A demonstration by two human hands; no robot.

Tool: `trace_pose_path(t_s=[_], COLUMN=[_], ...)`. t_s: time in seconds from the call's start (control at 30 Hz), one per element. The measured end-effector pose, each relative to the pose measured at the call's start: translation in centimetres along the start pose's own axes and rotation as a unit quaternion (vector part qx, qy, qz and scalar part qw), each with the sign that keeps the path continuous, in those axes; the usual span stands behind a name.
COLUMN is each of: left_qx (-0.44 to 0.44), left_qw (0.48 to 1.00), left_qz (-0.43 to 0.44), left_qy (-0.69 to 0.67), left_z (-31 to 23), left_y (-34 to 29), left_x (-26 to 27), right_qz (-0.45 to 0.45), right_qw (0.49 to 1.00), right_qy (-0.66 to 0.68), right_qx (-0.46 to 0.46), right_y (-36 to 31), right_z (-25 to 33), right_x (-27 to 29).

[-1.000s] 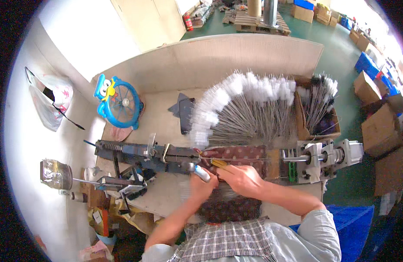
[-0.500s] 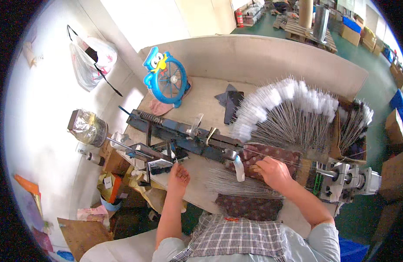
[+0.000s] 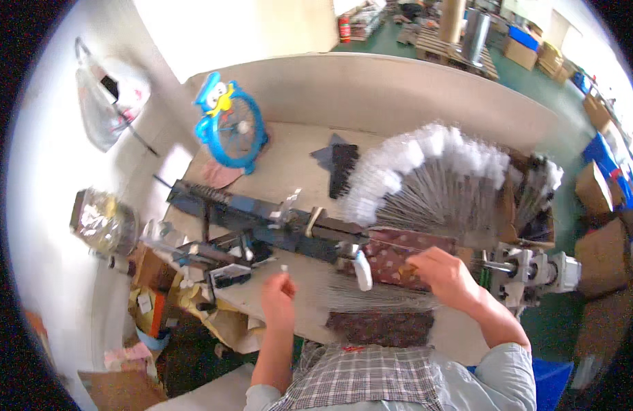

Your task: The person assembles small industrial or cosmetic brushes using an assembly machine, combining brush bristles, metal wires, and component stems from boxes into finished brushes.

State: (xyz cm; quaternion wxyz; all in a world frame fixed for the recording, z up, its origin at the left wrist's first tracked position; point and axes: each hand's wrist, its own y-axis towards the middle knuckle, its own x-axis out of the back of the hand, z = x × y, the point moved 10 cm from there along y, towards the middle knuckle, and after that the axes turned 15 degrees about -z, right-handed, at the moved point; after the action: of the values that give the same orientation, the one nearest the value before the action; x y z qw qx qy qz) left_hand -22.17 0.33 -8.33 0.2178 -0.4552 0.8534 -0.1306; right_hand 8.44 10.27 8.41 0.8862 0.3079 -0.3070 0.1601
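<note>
My left hand is raised over the table with its fingers curled together. A tiny pale thing shows at its fingertips, too small to name. My right hand has thumb and fingers pinched above a brown dotted cloth; what is between them, if anything, cannot be made out. Between the hands, a white handle-like piece hangs at the end of a long dark metal bench machine. Thin loose wires lie in front of it, beside a second dark dotted cloth.
Many wire-stemmed brushes with white bristle tips fan out behind the cloth, next to a cardboard box of more. A motorised shaft unit stands at right. A blue toy-shaped fan and a dark phone-like slab sit farther back.
The view has shifted, so the scene sits farther left. My left hand has come away from the machine's small lever parts toward me. My right hand stays pinched near the dotted cloth.
</note>
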Motion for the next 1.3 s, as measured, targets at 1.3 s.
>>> trace_pose_path(t_s=[1.3], left_qx=[0.078], left_qw=[0.976], left_qz=[0.2], left_qy=[0.037], left_z=[4.4], left_y=[-10.7], left_x=[-17.7], right_qz=[-0.026], right_qw=[0.998], right_qy=[-0.015], right_qx=[-0.047], right_y=[4.7], right_z=[-3.4], right_x=[-3.5])
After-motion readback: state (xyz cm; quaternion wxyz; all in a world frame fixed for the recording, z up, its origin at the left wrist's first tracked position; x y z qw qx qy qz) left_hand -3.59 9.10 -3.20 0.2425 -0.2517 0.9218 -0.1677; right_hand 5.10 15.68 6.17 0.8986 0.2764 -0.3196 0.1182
